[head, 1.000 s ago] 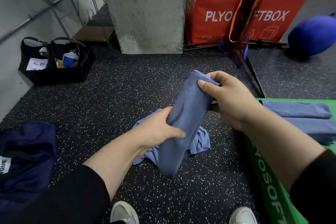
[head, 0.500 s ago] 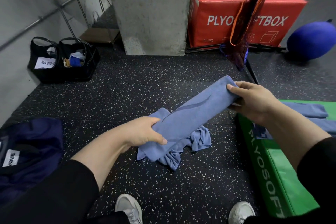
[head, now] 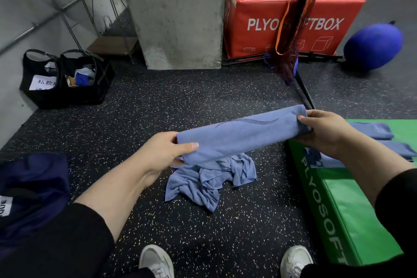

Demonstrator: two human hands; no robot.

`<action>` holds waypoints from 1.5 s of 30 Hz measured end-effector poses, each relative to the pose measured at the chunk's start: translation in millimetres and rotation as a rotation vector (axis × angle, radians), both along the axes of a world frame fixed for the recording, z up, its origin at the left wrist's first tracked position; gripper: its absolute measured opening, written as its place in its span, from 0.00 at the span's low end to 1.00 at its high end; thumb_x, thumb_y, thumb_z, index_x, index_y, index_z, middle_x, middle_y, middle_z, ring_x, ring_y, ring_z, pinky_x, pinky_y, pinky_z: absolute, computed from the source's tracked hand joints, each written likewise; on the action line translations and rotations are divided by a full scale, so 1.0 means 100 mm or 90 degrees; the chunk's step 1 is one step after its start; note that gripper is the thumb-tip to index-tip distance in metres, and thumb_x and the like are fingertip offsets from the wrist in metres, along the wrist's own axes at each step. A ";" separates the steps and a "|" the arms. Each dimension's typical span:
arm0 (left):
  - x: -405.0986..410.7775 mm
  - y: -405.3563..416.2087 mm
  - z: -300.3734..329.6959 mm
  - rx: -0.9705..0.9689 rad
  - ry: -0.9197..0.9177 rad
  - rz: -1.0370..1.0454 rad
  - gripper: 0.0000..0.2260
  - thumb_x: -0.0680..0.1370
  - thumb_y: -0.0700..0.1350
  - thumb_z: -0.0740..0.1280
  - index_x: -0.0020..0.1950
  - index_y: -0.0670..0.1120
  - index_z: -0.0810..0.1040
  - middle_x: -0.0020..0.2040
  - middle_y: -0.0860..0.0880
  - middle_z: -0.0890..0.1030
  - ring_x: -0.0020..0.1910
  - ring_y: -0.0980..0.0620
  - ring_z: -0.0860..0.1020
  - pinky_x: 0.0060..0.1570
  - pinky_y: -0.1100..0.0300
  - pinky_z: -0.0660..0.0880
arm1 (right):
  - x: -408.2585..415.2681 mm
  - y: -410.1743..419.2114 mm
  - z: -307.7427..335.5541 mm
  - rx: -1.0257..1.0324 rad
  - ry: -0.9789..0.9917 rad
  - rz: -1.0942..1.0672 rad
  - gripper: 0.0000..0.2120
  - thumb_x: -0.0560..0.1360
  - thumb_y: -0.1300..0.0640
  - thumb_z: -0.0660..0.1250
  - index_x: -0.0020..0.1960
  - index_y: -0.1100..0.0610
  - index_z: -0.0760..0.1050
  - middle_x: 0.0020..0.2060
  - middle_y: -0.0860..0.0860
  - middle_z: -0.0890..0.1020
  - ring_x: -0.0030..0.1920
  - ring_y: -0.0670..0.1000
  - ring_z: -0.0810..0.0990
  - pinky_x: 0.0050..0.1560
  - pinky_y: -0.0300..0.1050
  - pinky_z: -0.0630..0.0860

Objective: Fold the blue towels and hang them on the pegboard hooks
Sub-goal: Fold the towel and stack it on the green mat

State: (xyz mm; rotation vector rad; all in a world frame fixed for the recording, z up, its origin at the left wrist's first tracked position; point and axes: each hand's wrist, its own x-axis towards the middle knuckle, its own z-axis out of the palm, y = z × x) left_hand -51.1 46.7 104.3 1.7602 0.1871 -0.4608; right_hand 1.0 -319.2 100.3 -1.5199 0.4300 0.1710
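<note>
Speckled rubber floor [head: 203,101], concrete pillar [head: 178,13] far centre, red plyo box [head: 320,13] far right. Green plyo box [head: 352,205] at near right carries two folded towels [head: 374,131], likely our staging spot before hanging. No pegboard in view. Crumpled towel [head: 209,180] on the floor between our feet, not folded yet. We hold the folded towel [head: 241,135] flat and taut above it: left hand [head: 164,153] grips the near-left end, thumb on top; right hand [head: 327,133] pinches the far-right end, so the fold stays put.
</note>
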 end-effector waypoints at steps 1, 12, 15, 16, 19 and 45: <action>0.02 -0.04 0.01 -0.018 -0.010 0.014 0.09 0.78 0.41 0.72 0.58 0.43 0.82 0.51 0.46 0.87 0.54 0.44 0.85 0.58 0.47 0.81 | 0.00 -0.03 -0.02 -0.007 0.001 -0.014 0.07 0.83 0.65 0.60 0.53 0.60 0.77 0.49 0.58 0.81 0.49 0.55 0.79 0.40 0.47 0.85; 0.31 -0.88 -0.03 -0.022 -0.037 0.025 0.05 0.80 0.42 0.70 0.54 0.44 0.84 0.48 0.47 0.88 0.49 0.47 0.86 0.48 0.54 0.83 | 0.04 -0.59 -0.36 -0.134 0.043 -0.095 0.08 0.82 0.63 0.63 0.44 0.59 0.76 0.41 0.57 0.76 0.43 0.53 0.76 0.44 0.48 0.79; 0.48 -1.31 -0.12 -0.040 -0.026 0.034 0.06 0.80 0.41 0.70 0.54 0.43 0.85 0.50 0.44 0.87 0.52 0.44 0.85 0.55 0.48 0.83 | 0.14 -1.01 -0.36 -0.178 0.052 -0.093 0.06 0.81 0.64 0.64 0.46 0.61 0.76 0.43 0.57 0.74 0.48 0.55 0.73 0.48 0.51 0.80; 0.55 -1.46 -0.16 -0.054 -0.018 0.036 0.06 0.80 0.41 0.70 0.54 0.42 0.84 0.50 0.44 0.87 0.51 0.44 0.85 0.55 0.47 0.82 | 0.17 -1.17 -0.36 -0.192 0.055 -0.097 0.06 0.82 0.63 0.64 0.45 0.61 0.76 0.44 0.57 0.74 0.49 0.54 0.73 0.54 0.55 0.79; 0.84 -1.97 -0.34 -0.071 -0.001 0.035 0.05 0.79 0.42 0.71 0.53 0.43 0.84 0.49 0.44 0.87 0.52 0.42 0.85 0.57 0.43 0.81 | 0.31 -1.67 -0.40 -0.232 0.057 -0.129 0.06 0.81 0.62 0.66 0.45 0.57 0.76 0.50 0.59 0.76 0.53 0.54 0.74 0.62 0.60 0.77; 2.18 -4.66 -1.85 0.521 -0.471 -0.435 0.16 0.84 0.54 0.59 0.71 0.55 0.75 0.77 0.49 0.64 0.74 0.44 0.64 0.70 0.44 0.61 | 1.43 -3.60 -1.85 -0.768 0.123 -0.031 0.17 0.81 0.47 0.64 0.64 0.56 0.78 0.60 0.59 0.82 0.60 0.61 0.80 0.60 0.52 0.76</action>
